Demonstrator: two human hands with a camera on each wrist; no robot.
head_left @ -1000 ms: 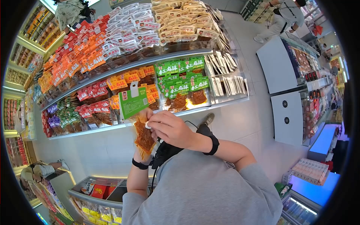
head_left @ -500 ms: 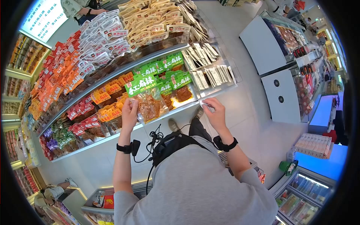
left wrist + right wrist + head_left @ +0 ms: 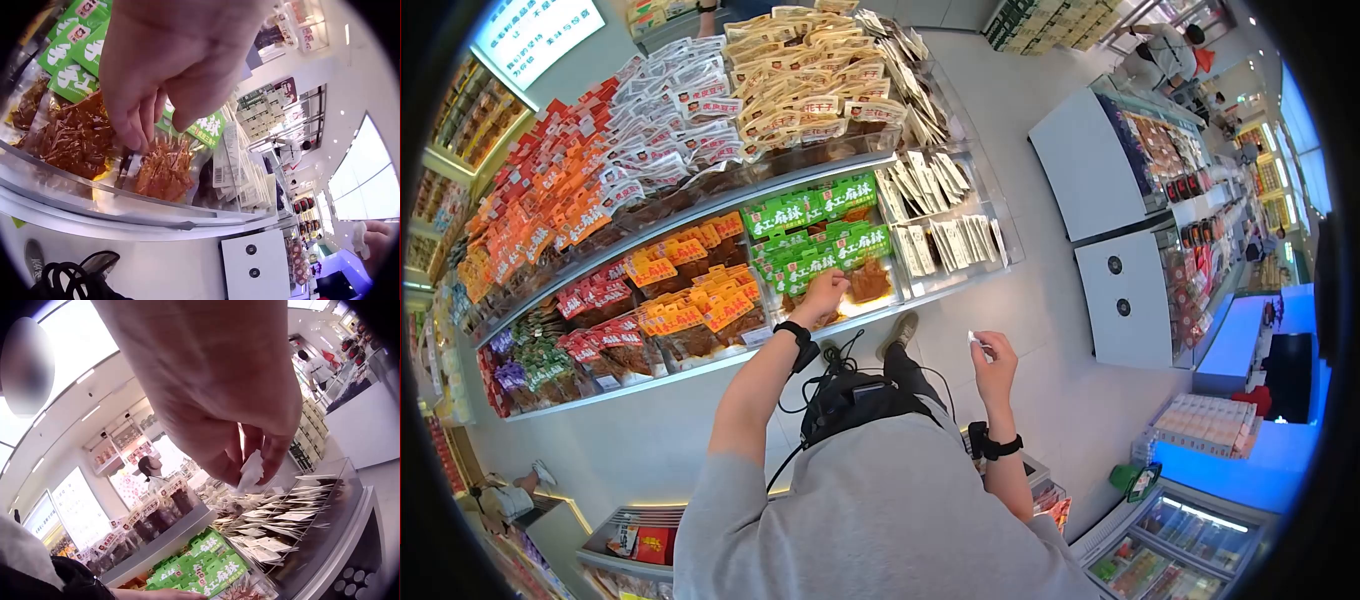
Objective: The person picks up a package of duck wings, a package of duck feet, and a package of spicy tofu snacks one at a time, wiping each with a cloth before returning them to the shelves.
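Note:
My left hand [image 3: 825,293] reaches down among the green-topped snack bags [image 3: 820,255] in the shelf compartment. Its fingertips [image 3: 133,139] point down between clear bags of reddish-brown food [image 3: 165,172] in the left wrist view. I cannot tell whether the fingers pinch a bag there. Out to the right, away from the shelf, my right hand [image 3: 996,365] holds a small crumpled white tissue [image 3: 251,472] between thumb and fingers. The same tissue shows at the right edge of the left wrist view.
Orange-topped bags [image 3: 700,300] fill the compartment to the left, and narrow white packets [image 3: 950,245] stand to the right. A clear divider and the silver shelf edge [image 3: 650,383] border the bags. Loose black cables [image 3: 840,360] hang at the waist. White cabinets [image 3: 1125,300] stand across the aisle.
A green-topped bag held up in front of the shelf is now down among the others, with the left hand over them. The right hand has moved away from the shelf, still with the tissue.

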